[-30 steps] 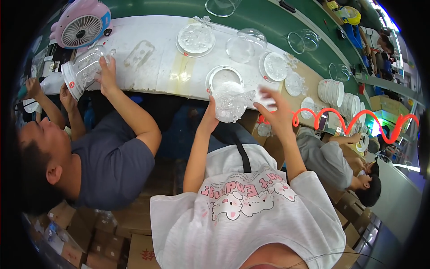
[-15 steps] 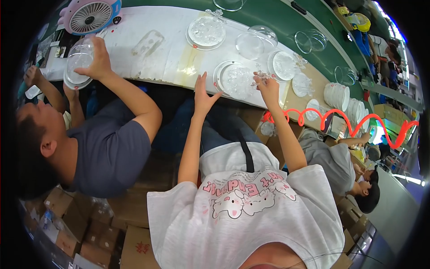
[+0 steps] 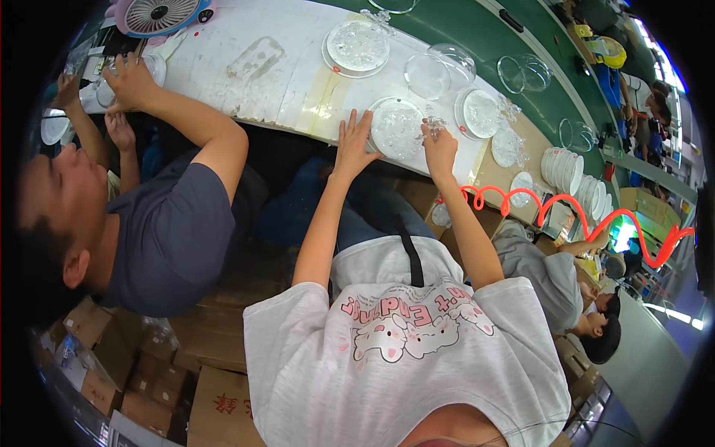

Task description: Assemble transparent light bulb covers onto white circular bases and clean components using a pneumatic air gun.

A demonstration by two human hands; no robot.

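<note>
On the table edge before me sits a white round base (image 3: 397,128) with clear, crinkled plastic on its top. My left hand (image 3: 356,149) lies along its left rim, fingers stretched and thumb apart at the near edge. At the right rim my right hand (image 3: 439,153) pinches a clear plastic sprig (image 3: 433,124); its exact shape is hard to make out. Close to the right hand stands another white base (image 3: 479,113) with similar clear pieces. A flat white disc (image 3: 508,147) with clear bits lies beyond it.
Clear domes (image 3: 439,71) stand behind the bases. Farther back left is another filled base (image 3: 357,46). White discs are stacked (image 3: 562,167) at the right, near a red coiled hose (image 3: 581,212). A co-worker (image 3: 167,223) handles a clear dome at my left; another person (image 3: 547,279) sits right.
My left hand has come up onto the base's left rim. The white disc now sits more centred on its ring. The co-worker's dome has been lowered and moved left; the view has shifted slightly.
</note>
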